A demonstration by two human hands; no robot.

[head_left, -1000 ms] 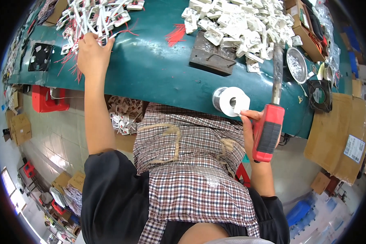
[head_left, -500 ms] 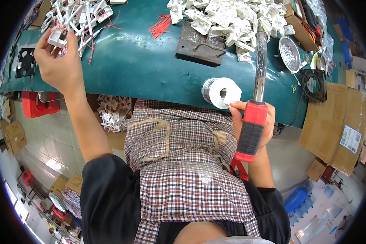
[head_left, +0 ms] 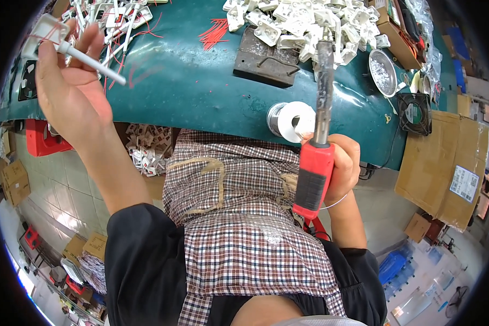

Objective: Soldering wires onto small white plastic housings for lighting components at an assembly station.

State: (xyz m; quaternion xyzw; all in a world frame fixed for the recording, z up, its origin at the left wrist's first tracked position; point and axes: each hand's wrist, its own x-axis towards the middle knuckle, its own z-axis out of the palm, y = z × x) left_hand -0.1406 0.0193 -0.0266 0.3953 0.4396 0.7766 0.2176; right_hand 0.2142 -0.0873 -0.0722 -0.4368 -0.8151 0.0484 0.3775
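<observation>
My left hand (head_left: 73, 100) is raised at the left of the table, its fingers around a white plastic piece (head_left: 49, 31) with a square end, a long thin stem and red wires. Behind it lies a pile of similar wired pieces (head_left: 126, 22). In my right hand (head_left: 346, 165) is a soldering iron (head_left: 314, 171) with a red and black handle, its metal barrel pointing away from me. A spool of solder wire (head_left: 290, 120) lies at the table's near edge, beside the right hand's fingertips; whether they touch it I cannot tell.
White plastic housings (head_left: 304, 22) are heaped at the back, beside a dark metal block with a handle (head_left: 266, 60) and short red wires (head_left: 214, 33). A metal bowl (head_left: 383, 73), a small black fan (head_left: 415, 113) and a cardboard box (head_left: 437, 168) are at the right.
My left hand has turned palm up and come nearer, lifting the white piece clear of the pile. The soldering iron has shifted left and tilted, its barrel now nearer the spool.
</observation>
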